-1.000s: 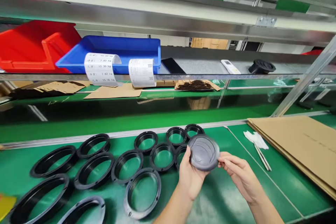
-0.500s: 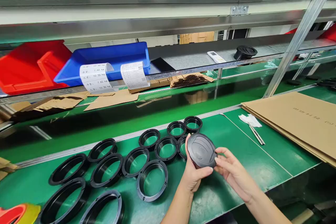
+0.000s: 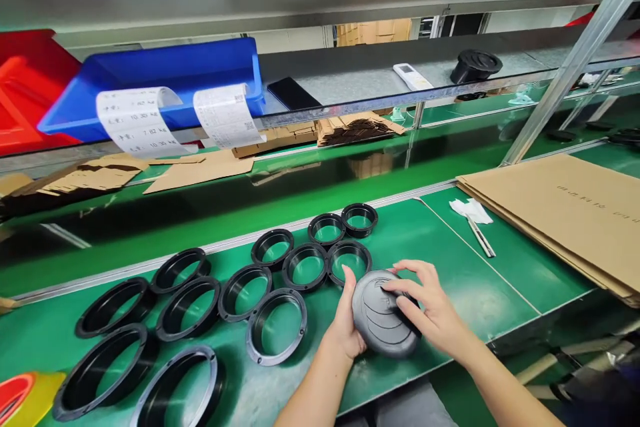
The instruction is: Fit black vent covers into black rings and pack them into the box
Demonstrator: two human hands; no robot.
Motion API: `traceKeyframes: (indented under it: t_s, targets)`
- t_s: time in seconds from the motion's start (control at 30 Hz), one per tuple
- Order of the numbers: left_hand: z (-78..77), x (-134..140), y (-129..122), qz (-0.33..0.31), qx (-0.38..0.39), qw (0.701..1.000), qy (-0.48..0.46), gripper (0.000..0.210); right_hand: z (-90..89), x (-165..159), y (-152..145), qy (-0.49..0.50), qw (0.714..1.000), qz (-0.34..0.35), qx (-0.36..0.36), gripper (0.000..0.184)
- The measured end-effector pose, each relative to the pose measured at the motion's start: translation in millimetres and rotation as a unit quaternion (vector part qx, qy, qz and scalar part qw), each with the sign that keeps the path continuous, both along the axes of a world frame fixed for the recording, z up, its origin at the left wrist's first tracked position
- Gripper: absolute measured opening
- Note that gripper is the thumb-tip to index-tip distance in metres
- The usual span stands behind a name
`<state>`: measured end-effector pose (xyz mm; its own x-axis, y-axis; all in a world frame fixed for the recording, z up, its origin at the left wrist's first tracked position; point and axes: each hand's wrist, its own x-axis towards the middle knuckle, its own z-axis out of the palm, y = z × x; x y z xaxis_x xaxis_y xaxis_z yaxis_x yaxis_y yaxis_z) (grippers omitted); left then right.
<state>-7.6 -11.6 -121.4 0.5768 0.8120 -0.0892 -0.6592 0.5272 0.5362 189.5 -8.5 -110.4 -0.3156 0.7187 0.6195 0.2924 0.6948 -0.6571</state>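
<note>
A round black plastic cap (image 3: 381, 323), domed with curved ridges on its face, is held just above the green bench near its front edge. My left hand (image 3: 346, 323) supports it from the left side, thumb up along the rim and the other fingers hidden beneath. Fingers of my right hand (image 3: 425, 310) are bent over the cap's upper right, touching its face and far edge. Just beyond my left hand lies a black flanged ring (image 3: 350, 245); another black ring (image 3: 277, 293) is farther left. Several more rings of the same kind stand on the bench.
Cardboard sheets (image 3: 555, 213) are stacked at the right, near a cutter knife (image 3: 481, 237) and a white tissue (image 3: 471, 211). A roll of tape (image 3: 30, 400) is at lower left. The shelf above carries a blue bin (image 3: 170, 67), a phone (image 3: 293, 93) and a remote (image 3: 413, 77).
The cap has turned in my left hand and come slightly lower. My right hand has moved from the cap's right edge up over its face. The view has tilted downward.
</note>
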Motion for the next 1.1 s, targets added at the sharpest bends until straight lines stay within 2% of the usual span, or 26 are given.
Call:
traceKeyframes:
  t_s: [0.13, 0.27, 0.4, 0.5, 0.6, 0.67, 1.1]
  targets:
    - [-1.2, 1, -5, 0.029, 0.021, 0.999, 0.006, 0.088, -22.6, -2, 3, -0.022, 1.0, 0.003, 0.0, 0.031]
    - [-6.3, -3, -3, 0.026, 0.02, 0.999, 0.023, 0.093, -32.5, -4, 2, -0.041, 0.999, 0.008, -0.004, 0.033]
    - [-16.2, -4, -1, -0.019, -0.026, 0.996, 0.081, 0.107, -31.1, -6, 5, -0.023, 0.999, 0.035, -0.03, 0.041]
    - [-20.0, -3, 2, -0.047, -0.032, 0.997, 0.052, 0.111, -28.2, -5, 5, 0.022, 0.996, 0.058, -0.07, 0.045]
    - [-19.3, -3, 6, -0.073, -0.018, 0.997, 0.012, 0.112, -27.3, 0, 3, 0.106, 0.981, 0.089, -0.135, 0.045]
    - [-17.9, -3, 7, -0.083, -0.013, 0.996, -0.006, 0.112, -28.0, 3, 2, 0.132, 0.974, 0.098, -0.154, 0.044]
    - [-10.3, -5, 7, -0.079, -0.032, 0.995, -0.052, 0.096, -19.5, 4, -9, 0.052, 0.989, 0.072, -0.115, 0.048]
